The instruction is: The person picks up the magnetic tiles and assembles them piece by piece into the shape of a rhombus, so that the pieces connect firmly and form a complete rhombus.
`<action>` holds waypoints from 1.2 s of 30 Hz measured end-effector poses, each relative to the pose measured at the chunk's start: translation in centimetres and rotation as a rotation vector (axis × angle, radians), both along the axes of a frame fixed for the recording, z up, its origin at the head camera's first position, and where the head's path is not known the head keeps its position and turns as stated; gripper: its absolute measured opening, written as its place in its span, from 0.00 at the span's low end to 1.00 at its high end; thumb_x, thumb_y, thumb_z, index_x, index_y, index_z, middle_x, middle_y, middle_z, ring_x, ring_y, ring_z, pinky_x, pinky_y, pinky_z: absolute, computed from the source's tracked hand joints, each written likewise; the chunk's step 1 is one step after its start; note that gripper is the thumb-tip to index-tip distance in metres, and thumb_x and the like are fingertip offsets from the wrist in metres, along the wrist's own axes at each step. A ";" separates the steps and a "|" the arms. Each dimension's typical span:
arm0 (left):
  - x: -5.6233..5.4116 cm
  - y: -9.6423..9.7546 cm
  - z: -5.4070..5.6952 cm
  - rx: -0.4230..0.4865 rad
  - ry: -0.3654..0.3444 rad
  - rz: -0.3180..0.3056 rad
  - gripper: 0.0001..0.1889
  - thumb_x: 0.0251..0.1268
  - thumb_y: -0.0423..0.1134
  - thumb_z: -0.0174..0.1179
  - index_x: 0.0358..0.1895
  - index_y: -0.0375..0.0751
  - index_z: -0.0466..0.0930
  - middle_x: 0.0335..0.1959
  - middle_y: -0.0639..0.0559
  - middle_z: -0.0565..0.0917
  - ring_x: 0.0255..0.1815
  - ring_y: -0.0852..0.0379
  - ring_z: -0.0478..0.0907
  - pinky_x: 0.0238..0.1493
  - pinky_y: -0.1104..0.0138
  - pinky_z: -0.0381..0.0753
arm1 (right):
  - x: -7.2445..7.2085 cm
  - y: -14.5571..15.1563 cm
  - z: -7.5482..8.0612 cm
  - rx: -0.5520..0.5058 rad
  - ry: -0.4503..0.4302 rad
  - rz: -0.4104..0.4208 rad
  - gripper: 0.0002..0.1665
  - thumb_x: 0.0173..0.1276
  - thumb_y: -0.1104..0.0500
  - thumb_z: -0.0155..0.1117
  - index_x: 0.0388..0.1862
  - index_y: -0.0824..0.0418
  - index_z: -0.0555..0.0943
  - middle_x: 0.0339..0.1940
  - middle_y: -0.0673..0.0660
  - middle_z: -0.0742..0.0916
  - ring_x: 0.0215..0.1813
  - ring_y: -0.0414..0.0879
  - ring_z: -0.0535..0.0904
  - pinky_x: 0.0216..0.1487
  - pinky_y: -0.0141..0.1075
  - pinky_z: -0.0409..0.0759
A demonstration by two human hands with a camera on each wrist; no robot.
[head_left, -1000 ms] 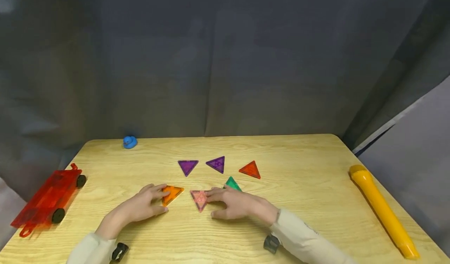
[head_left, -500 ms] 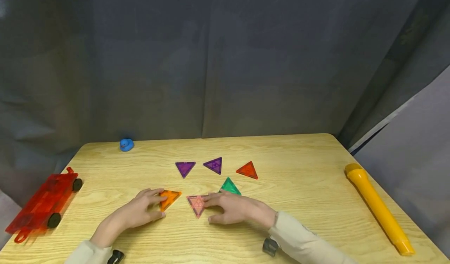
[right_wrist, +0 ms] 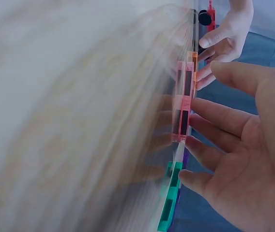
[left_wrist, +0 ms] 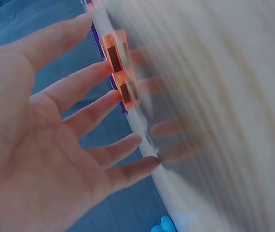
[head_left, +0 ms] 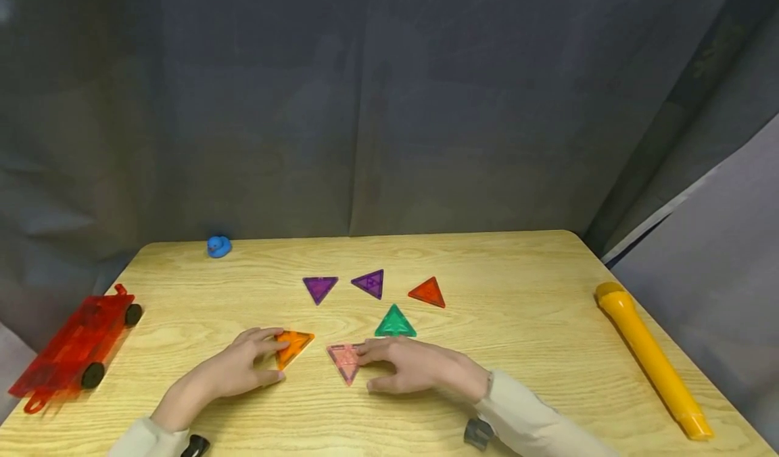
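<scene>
Toward the near side of the wood-grained table (head_left: 535,339), the pink triangle (head_left: 342,359) lies flat under the fingertips of the right hand (head_left: 420,364), and it has slid slightly toward the person and to the right since half a second ago. That leaves the gap between it and the orange triangle (head_left: 298,344) a little wider. The right hand has drawn back with it, so the green triangle (head_left: 395,323), whose near edge was partly covered, now shows whole, just beyond the knuckles. Its fingers are extended and spread, tips on the pink piece rather than wrapped round it, with the thumb held apart; the right wrist view shows the little finger close to the green edge (whether it touches, I cannot tell).

The left hand (head_left: 237,364) looks much as it did: fingers wide, fingertips on the orange triangle, thumb clear of it. The orange piece shows no clear shift.

Farther back, the left purple triangle (head_left: 319,288), the right purple triangle (head_left: 370,283) and the red triangle (head_left: 429,293) keep their places, as do the blue duck (head_left: 219,246) by the far edge, the red wheeled toy (head_left: 76,343) at the left and the yellow tube (head_left: 654,359) at the right.
</scene>
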State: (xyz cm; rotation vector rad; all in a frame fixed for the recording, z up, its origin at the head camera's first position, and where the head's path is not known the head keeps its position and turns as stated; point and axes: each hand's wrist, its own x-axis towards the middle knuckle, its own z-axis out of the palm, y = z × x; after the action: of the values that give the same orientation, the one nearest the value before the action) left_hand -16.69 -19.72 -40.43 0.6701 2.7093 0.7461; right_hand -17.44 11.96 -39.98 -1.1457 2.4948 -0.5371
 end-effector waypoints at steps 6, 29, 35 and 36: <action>0.2 0.0 0.0 0.014 0.009 -0.019 0.30 0.60 0.49 0.65 0.61 0.34 0.74 0.69 0.38 0.65 0.69 0.31 0.54 0.62 0.36 0.58 | 0.2 0.5 -0.1 -0.013 0.001 0.019 0.26 0.69 0.49 0.58 0.64 0.55 0.75 0.69 0.48 0.72 0.72 0.46 0.62 0.71 0.42 0.59; -1.8 -0.6 -0.9 0.152 -0.006 0.016 0.34 0.55 0.52 0.67 0.63 0.37 0.72 0.65 0.33 0.67 0.62 0.31 0.60 0.57 0.37 0.63 | -1.3 -2.1 -0.9 -0.103 0.051 -0.056 0.31 0.65 0.49 0.65 0.65 0.57 0.73 0.60 0.51 0.79 0.63 0.45 0.71 0.65 0.38 0.68; -2.0 -0.5 -1.1 0.124 -0.017 0.026 0.36 0.53 0.53 0.68 0.64 0.37 0.72 0.63 0.35 0.68 0.59 0.35 0.61 0.55 0.38 0.65 | -1.5 -2.5 -1.1 -0.088 0.023 -0.099 0.37 0.58 0.45 0.70 0.64 0.57 0.74 0.56 0.51 0.79 0.58 0.44 0.70 0.62 0.38 0.69; -2.1 -0.4 -1.1 0.117 -0.018 0.029 0.37 0.53 0.53 0.68 0.64 0.37 0.72 0.62 0.35 0.68 0.59 0.36 0.61 0.55 0.39 0.65 | -1.5 -2.6 -1.1 -0.086 0.021 -0.103 0.37 0.58 0.44 0.71 0.64 0.57 0.74 0.55 0.51 0.79 0.57 0.43 0.70 0.61 0.37 0.69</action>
State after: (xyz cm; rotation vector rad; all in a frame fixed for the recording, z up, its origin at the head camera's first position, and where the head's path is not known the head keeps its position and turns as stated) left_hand -18.76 -20.16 -41.51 0.6474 2.6803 0.9199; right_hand -18.94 9.36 -41.11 -1.0624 2.5826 -0.6702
